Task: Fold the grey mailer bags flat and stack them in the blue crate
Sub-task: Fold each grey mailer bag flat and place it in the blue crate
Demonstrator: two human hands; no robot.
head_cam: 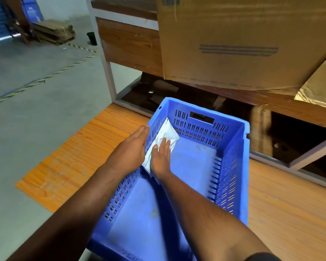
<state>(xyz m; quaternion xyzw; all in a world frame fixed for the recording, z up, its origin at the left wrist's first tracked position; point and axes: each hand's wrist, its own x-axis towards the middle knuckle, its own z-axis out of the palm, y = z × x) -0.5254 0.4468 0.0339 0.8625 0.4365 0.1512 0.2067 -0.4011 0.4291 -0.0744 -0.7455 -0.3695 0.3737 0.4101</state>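
A blue slotted crate [231, 166] stands on the wooden table. Inside it, against the far left wall, lies a folded pale grey mailer bag [169, 131]. My right hand [161, 157] rests flat on the bag's near part with its fingers stretched out, pressing down rather than gripping. My left hand [133, 147] lies outside the crate against its left wall and rim, fingers straight and together, with nothing held. The bag's near left edge shows between the two hands. The rest of the crate floor is bare.
The crate sits on an orange-brown wooden table [282, 204] whose left edge drops to a grey floor. A large cardboard box [233, 44] overhangs from a shelf behind the crate. A metal shelf leg [109, 76] stands at the back left. Flattened cardboard [53, 31] lies far off.
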